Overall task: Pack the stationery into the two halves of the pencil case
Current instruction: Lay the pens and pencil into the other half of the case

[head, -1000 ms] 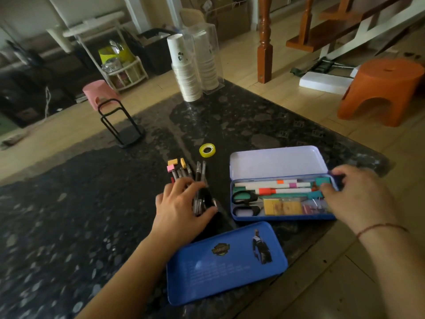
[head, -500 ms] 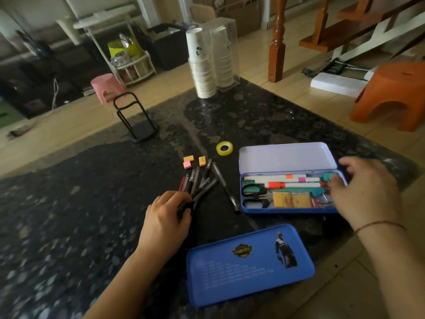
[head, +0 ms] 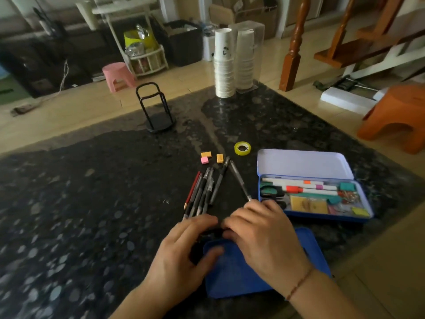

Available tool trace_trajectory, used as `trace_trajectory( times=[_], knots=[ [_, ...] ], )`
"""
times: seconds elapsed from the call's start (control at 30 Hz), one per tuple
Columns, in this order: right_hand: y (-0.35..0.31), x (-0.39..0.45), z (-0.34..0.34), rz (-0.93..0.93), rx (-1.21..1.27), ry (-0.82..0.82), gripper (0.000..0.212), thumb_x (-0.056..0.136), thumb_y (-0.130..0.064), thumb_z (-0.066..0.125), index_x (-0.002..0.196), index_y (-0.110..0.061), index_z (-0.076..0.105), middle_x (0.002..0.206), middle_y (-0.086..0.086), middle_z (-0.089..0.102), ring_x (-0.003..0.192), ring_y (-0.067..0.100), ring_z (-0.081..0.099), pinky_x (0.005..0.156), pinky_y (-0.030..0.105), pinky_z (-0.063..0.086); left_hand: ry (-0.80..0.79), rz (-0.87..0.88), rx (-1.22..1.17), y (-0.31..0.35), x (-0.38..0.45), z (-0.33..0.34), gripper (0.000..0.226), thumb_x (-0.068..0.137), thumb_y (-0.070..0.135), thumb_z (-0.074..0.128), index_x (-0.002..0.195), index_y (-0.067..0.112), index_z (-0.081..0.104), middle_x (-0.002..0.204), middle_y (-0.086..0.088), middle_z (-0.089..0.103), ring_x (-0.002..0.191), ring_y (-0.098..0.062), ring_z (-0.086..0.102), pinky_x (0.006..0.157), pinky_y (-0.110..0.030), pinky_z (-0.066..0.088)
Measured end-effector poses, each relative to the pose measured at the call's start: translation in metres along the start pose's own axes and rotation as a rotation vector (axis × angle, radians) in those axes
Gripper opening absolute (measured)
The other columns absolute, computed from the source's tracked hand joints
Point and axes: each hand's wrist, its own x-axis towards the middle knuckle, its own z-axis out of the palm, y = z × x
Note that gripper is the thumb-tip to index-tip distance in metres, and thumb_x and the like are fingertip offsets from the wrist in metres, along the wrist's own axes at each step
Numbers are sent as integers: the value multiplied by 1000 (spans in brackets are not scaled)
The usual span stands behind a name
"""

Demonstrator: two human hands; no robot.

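Observation:
The open pencil case half point(head: 303, 163) lies at the right, holding white markers, scissors point(head: 271, 191), sticky notes and clips. The second half, a plain blue tin point(head: 259, 277), lies close to me. My left hand point(head: 181, 249) grips its left far corner, thumb on top. My right hand point(head: 264, 236) lies over its far edge with the fingers curled around it. A bundle of dark pens and a red pencil point(head: 202, 192) lies just beyond my left hand. One pen point(head: 239, 180) lies apart. Three small erasers point(head: 205, 155) and a yellow tape roll point(head: 242, 148) sit farther back.
Two stacks of paper cups point(head: 224, 65) and a black wire stand point(head: 154, 109) stand at the far side of the dark stone table point(head: 92, 203). The table's edge runs diagonally at the right, with an orange stool point(head: 400, 116) on the floor beyond it.
My right hand left the open case and came over to the blue tin. My left hand let go of the pens and moved onto the tin's left corner.

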Motion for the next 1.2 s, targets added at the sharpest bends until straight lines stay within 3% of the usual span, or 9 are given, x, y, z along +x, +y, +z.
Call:
trace_trajectory(
  times=[0.1,0.17,0.5,0.63,0.77,0.9,1.0,1.1,1.2],
  knots=[
    [11,-26,-4,29,45,-84,10,82,-36,59,80,-31,67,80,-17,64,79,14,55,63,31,44,-247,-40,115,-4,-14,6,94,67,75,71,142,29,41,143,18,42,134,5,32,110,-17,21],
    [11,-39,-1,54,32,-141,6,76,-36,66,78,-31,63,81,-17,60,81,15,53,62,30,42,-307,-1,202,-4,-15,9,104,61,81,70,145,30,36,138,23,42,127,5,31,106,-18,18],
    [19,-4,11,227,-13,-35,19,82,-47,54,92,-33,62,93,-15,58,90,12,48,72,30,44,-293,33,255,1,-11,13,94,60,74,70,139,27,49,130,20,54,117,-2,45,98,-26,27],
    [40,40,22,353,-358,-216,34,86,-51,50,108,-27,61,103,-3,64,104,23,48,81,41,40,-360,-8,276,3,-11,12,93,67,81,59,145,38,32,137,24,43,125,0,36,106,-25,17],
    [38,64,31,325,-422,-289,21,90,-39,50,106,-27,58,99,-2,65,105,25,45,82,41,35,-369,-24,284,-2,-13,12,94,66,85,54,145,41,28,138,25,40,125,-1,36,106,-30,16],
    [33,60,5,406,-229,-56,8,87,-26,56,94,-27,59,83,-4,62,89,21,53,70,34,40,-330,-31,261,-8,-15,13,96,64,88,55,143,40,29,135,26,42,124,-1,37,107,-33,20],
    [27,24,-24,518,116,97,15,84,-19,64,97,-27,62,83,-10,62,80,8,56,62,19,39,-322,-36,240,-8,-15,12,97,63,91,53,141,40,29,133,26,42,123,0,36,109,-33,18],
    [10,-21,-41,440,253,-173,23,85,-24,61,100,-42,57,90,-26,54,89,-9,51,66,10,37,-327,-22,209,-6,-14,10,84,70,88,50,137,39,36,131,24,44,122,0,36,108,-30,17],
    [3,-50,-43,331,119,-399,17,94,-32,48,102,-47,50,99,-30,47,99,-6,42,78,15,35,-258,-1,237,-5,-15,13,48,86,63,54,125,35,52,127,22,50,120,-2,41,107,-34,24]
  ],
)
